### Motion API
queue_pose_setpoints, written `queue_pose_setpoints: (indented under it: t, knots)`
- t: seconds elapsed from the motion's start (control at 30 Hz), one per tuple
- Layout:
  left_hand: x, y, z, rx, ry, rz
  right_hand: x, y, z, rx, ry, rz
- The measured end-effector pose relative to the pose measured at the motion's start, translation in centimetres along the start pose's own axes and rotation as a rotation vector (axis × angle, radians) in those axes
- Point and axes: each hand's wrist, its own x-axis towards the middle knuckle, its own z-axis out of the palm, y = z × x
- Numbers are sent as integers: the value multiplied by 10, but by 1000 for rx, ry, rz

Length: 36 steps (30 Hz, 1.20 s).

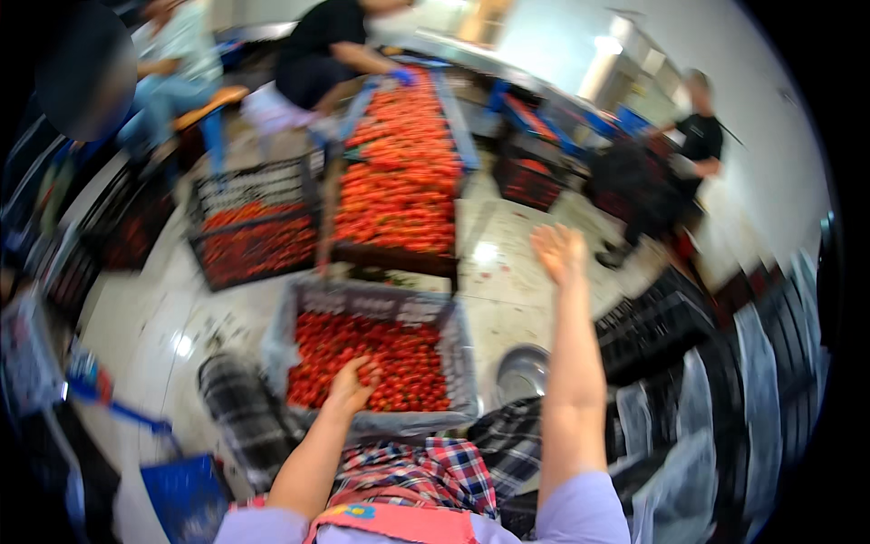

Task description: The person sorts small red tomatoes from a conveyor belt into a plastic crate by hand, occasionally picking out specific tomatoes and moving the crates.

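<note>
- Red tomatoes [408,363], too many to count, lie loose in one lined crate [394,421], right in front of your lap, between your two plaid-covered legs [237,394].
- Your left hand [352,384], one of two in view, is down at those tomatoes, near the crate's front edge. Its fingers curl inward with red showing beside them; you cannot tell from here whether they pinch a tomato.
- Your right hand [560,256] is raised over the floor [494,299], right of the trough and well apart from the crate. Its fingers are extended, palm partly showing, with nothing seen in its grasp; blur hides the gaps between them.
- One trough [456,122] with blue sides runs away from you beyond the crate, spread with orange-red tomatoes.
- One black crate [256,186], also holding tomatoes, stands left of the trough.
- One metal bowl [523,372] sits just right of your crate.
- At least three co-workers are around you: one seated upper left [177,68], one bent at the trough with one blue glove [401,76] on its tomatoes, one at the right [700,136].
</note>
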Motion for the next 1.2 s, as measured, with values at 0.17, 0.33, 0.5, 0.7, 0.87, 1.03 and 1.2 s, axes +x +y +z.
queue_pose_setpoints:
  t: [0.17, 0.33, 0.5, 0.7, 0.87, 1.03, 1.2]
  knots:
    - [-13, -21, 29, 62, 341, 219, -10, 12, -72, -232, 66, 130]
    - [-92, 27, 90, 456, 163, 1397, -26, 72, -142, -411, 183, 383]
    - [-195, 111, 166, 697, 187, 2935, -31, 84, -133, -524, 111, 235]
    - [-104, 240, 183, 1295, 739, 2287, -56, 93, -85, -527, 13, 276]
    - [-43, 243, 136, 1836, 535, 1696, -58, 75, -96, -471, 53, 200]
    - [-6, 233, 47, 2129, 255, 958, -53, 80, -96, -546, 112, 147]
    - [-34, 239, 45, 1992, 314, 53, -51, 80, -79, -351, 60, 144]
